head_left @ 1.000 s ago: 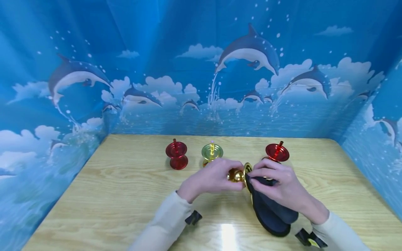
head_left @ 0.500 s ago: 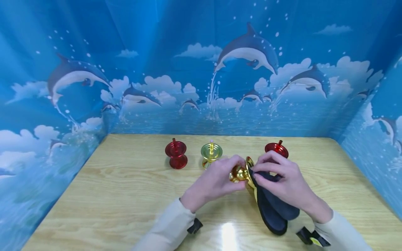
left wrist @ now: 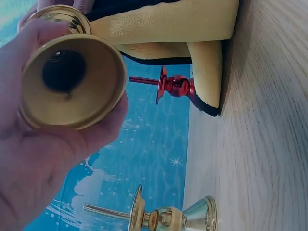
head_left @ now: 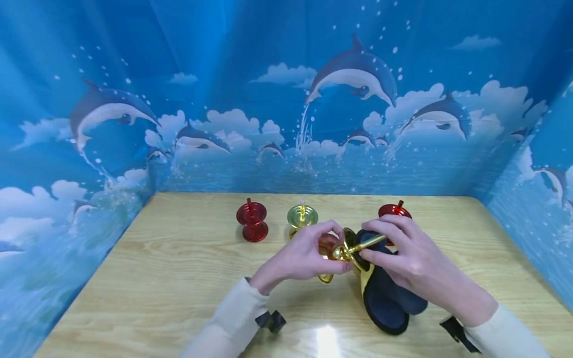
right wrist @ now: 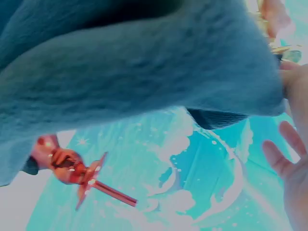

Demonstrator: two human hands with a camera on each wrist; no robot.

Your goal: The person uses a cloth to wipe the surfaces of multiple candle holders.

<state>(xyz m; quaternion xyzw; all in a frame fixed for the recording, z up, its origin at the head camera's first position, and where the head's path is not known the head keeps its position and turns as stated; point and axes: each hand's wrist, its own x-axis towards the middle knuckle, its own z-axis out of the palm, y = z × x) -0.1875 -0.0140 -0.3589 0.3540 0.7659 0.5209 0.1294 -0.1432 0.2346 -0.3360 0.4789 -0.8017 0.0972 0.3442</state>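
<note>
My left hand (head_left: 300, 256) grips a shiny gold candle holder (head_left: 343, 252) by its body, tipped sideways so the rod points right. In the left wrist view its hollow base (left wrist: 103, 86) faces the camera. My right hand (head_left: 418, 261), with thumb and fingers at the rod, pinches a thick two-sided cloth (head_left: 391, 303), dark on one face and yellow on the other. The cloth lies against the saucer and hangs down towards the table. In the right wrist view the cloth (right wrist: 144, 72) looks blue and covers most of the work.
Towards the back of the wooden table (head_left: 179, 278) stand a red candle holder (head_left: 252, 219) on the left, a gold one (head_left: 302, 217) behind my left hand, and another red one (head_left: 395, 211) behind my right hand. A blue dolphin curtain (head_left: 268, 99) hangs behind.
The gold candle holder has turned, so its rod now shows. My right fingers have moved from the saucer's face out along the rod, with the cloth.
</note>
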